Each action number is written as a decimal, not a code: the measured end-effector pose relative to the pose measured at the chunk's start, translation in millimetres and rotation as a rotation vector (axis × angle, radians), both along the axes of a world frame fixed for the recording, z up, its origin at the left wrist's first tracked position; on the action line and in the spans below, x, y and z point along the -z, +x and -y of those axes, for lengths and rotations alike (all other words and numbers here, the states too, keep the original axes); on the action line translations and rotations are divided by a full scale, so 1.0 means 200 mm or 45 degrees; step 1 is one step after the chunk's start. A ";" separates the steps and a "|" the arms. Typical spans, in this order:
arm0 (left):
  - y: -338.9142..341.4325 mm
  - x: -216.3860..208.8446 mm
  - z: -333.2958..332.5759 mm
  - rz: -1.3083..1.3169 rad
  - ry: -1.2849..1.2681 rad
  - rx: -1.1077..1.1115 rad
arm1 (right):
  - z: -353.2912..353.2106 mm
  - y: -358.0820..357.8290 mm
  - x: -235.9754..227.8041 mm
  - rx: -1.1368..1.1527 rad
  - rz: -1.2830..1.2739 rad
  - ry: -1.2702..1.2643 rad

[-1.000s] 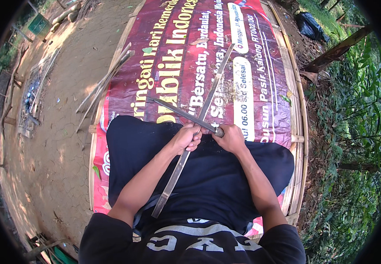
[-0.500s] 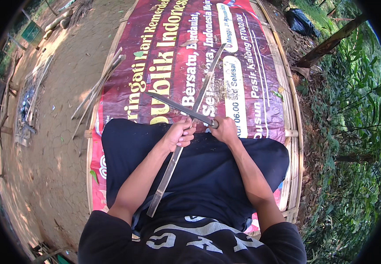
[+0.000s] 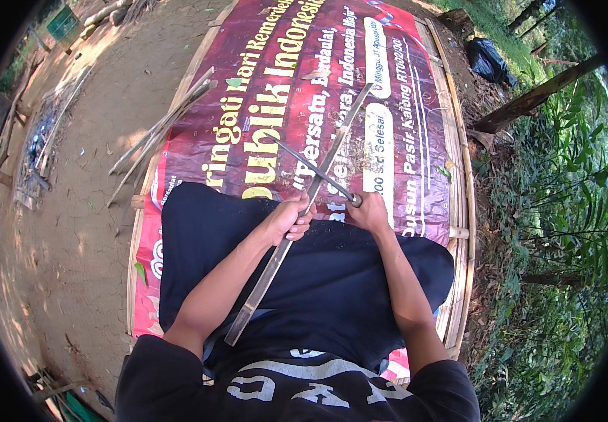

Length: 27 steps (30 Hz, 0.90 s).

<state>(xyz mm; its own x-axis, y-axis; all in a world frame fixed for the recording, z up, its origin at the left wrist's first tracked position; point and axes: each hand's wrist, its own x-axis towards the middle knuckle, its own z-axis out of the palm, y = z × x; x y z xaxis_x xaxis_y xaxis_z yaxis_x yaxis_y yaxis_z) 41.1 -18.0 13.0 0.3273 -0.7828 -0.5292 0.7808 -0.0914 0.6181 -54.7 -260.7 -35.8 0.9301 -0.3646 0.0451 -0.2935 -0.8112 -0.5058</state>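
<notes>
My left hand (image 3: 292,219) is closed around a long, narrow bamboo strip (image 3: 265,285). The strip slants from my lap up over the banner, its far end pointing away and to the right. In my right hand (image 3: 370,211) is the handle of a machete (image 3: 297,154), its long blade reaching left and away from me. The blade crosses the strip just beyond my left hand and looks thin, seen nearly edge-on. Whether it touches the strip I cannot tell. Pale shavings (image 3: 369,158) lie scattered on the banner beside the strip. Dark cloth (image 3: 360,267) covers my legs.
A red printed banner (image 3: 420,169) covers the bamboo platform (image 3: 462,179) I sit on. Loose bamboo sticks (image 3: 160,130) lean at its left edge, over cracked ground. On the right are a black plastic bag (image 3: 488,62), a slanting wooden post (image 3: 536,95) and dense plants.
The machete's blade has turned from showing its broad face to nearly edge-on, and my right hand has shifted slightly right and down. My left hand keeps its hold. The whole view has tilted slightly.
</notes>
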 end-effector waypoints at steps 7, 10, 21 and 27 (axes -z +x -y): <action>-0.03 0.00 -0.01 -0.140 -0.086 0.030 | -0.31 -0.01 -0.17 -0.206 0.109 0.095; -0.04 -0.01 -0.05 -0.131 -0.054 0.071 | -0.25 0.00 -0.13 -0.140 0.061 -0.003; -0.02 0.00 -0.02 -0.098 -0.015 0.094 | -0.23 -0.02 -0.15 -0.114 0.000 0.050; -0.05 0.01 -0.06 0.007 0.038 0.131 | -0.02 0.01 0.04 0.065 0.069 0.000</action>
